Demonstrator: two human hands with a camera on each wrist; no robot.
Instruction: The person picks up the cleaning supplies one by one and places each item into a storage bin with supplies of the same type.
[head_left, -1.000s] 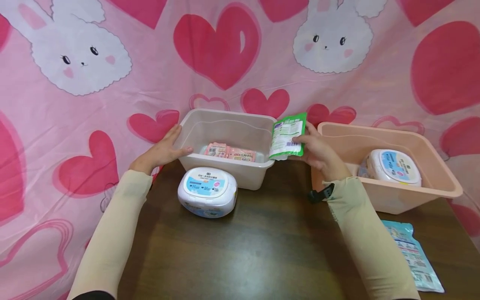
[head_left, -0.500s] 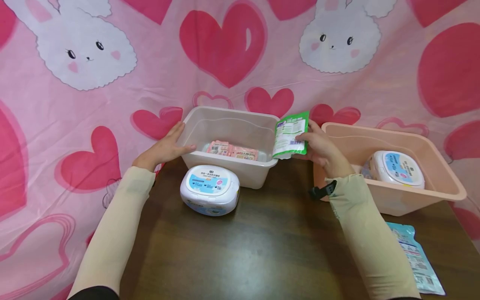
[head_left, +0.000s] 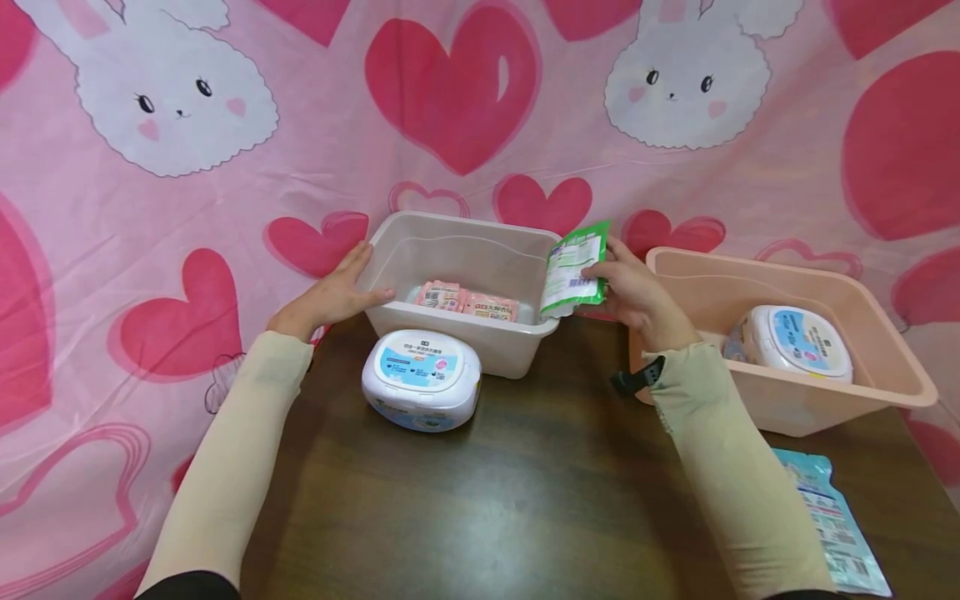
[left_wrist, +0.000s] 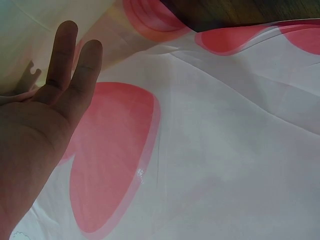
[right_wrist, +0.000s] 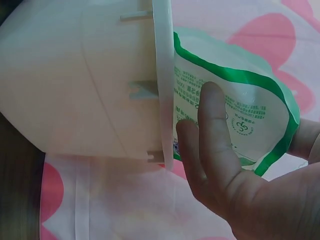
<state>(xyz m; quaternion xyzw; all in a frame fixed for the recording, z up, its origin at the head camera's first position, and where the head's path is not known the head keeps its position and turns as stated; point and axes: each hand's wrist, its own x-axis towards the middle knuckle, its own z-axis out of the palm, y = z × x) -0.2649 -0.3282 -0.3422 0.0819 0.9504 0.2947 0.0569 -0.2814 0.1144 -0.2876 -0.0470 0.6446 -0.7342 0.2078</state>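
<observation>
Green-edged and white, the pouch [head_left: 572, 268] is pinched in your right hand [head_left: 637, 292] at the grey bin's [head_left: 517, 343] right rim, tilted, perhaps to clear the wall; your left hand [head_left: 326, 293] rests on the left rim, fingers extended, probably steadying it; pink packets [head_left: 468, 302] lie inside; a white tub [head_left: 422, 383] stands on the bench's [head_left: 525, 492] near side; since the earlier frame the pouch has shifted slightly left and turned more edge-on.

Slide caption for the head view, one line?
Right hand holds a green-edged packet at one end of the grey bin; left hand touches the other.
</observation>
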